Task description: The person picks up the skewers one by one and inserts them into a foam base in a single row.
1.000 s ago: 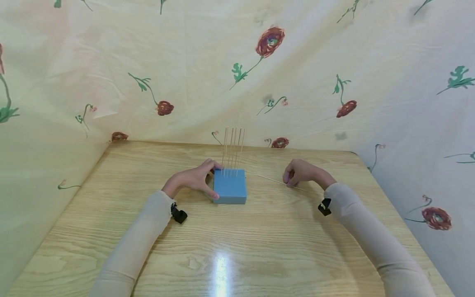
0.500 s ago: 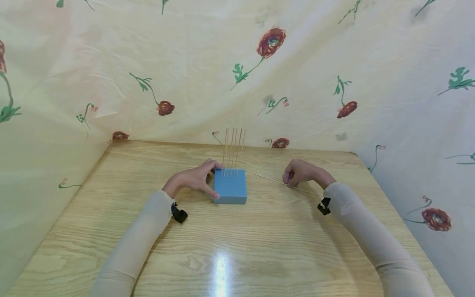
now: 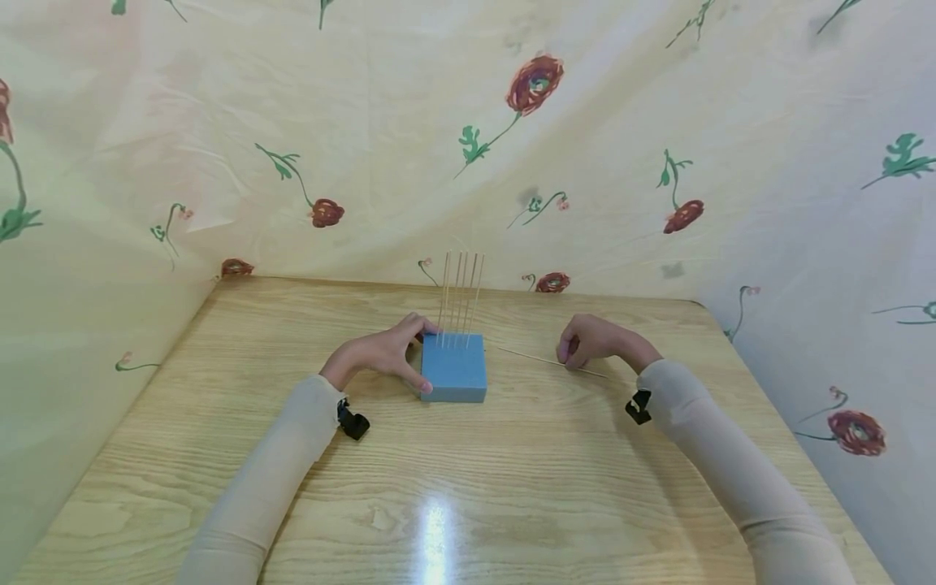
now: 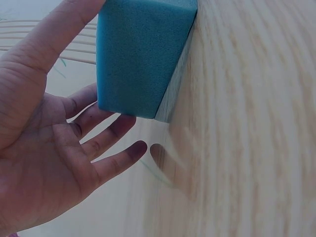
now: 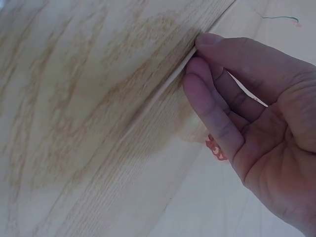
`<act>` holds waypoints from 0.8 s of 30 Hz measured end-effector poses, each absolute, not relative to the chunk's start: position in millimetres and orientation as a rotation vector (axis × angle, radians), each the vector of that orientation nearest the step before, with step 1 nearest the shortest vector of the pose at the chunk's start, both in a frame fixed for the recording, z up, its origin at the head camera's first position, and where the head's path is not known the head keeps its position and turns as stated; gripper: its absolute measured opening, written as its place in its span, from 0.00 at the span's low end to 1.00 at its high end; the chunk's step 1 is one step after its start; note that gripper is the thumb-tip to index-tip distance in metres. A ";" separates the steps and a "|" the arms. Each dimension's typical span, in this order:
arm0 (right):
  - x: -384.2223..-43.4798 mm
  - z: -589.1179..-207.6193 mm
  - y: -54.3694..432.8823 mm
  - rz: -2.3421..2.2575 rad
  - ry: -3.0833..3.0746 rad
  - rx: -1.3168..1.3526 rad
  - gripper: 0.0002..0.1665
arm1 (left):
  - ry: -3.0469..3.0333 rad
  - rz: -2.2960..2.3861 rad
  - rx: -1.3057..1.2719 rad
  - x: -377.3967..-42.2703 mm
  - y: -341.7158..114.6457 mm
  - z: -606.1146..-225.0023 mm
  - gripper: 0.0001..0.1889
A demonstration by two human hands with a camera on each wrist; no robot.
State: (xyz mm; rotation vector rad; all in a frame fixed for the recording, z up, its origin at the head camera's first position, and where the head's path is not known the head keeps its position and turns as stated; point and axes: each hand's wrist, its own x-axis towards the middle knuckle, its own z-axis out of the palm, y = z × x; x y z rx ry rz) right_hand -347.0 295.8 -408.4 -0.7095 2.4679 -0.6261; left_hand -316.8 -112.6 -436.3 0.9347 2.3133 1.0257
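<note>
A blue foam block [image 3: 455, 372] lies on the wooden table, with several thin bamboo skewers [image 3: 459, 296] standing upright in its far part. My left hand [image 3: 383, 353] holds the block from its left side, thumb at the near corner and index finger at the far one. In the left wrist view the foam block [image 4: 140, 54] sits between thumb and fingertips, the lower fingers spread loosely. To the right of the block, my right hand [image 3: 594, 337] pinches a single skewer [image 3: 528, 357] between thumb and fingertips. This skewer [image 5: 163, 90] lies nearly flat, at or just above the tabletop.
The wooden table [image 3: 468, 471] reaches back to a cloth backdrop [image 3: 409, 122] printed with red flowers. The cloth also hangs along the left and right sides. Each wrist carries a small black camera mount; the left mount [image 3: 353, 421] is close to the table surface.
The skewer in my right hand has changed its slant slightly, its left end now a little lower in view. Both hands and the block stay in place.
</note>
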 end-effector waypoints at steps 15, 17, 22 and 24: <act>-347.9 -409.6 295.8 -0.612 2.446 -0.691 0.05 | 2.313 1.022 0.953 -317.3 -112.6 -438.1 0.48; -347.4 -408.2 296.3 -0.621 2.436 -0.680 0.05 | 2.315 1.021 0.957 -317.5 -112.7 -438.5 0.48; -346.4 -405.8 299.9 -0.686 2.409 -0.651 0.07 | 2.316 1.025 0.963 -317.0 -113.1 -438.2 0.48; -346.1 -405.7 302.1 -0.723 2.408 -0.636 0.08 | 2.315 1.027 0.964 -316.9 -113.2 -438.1 0.48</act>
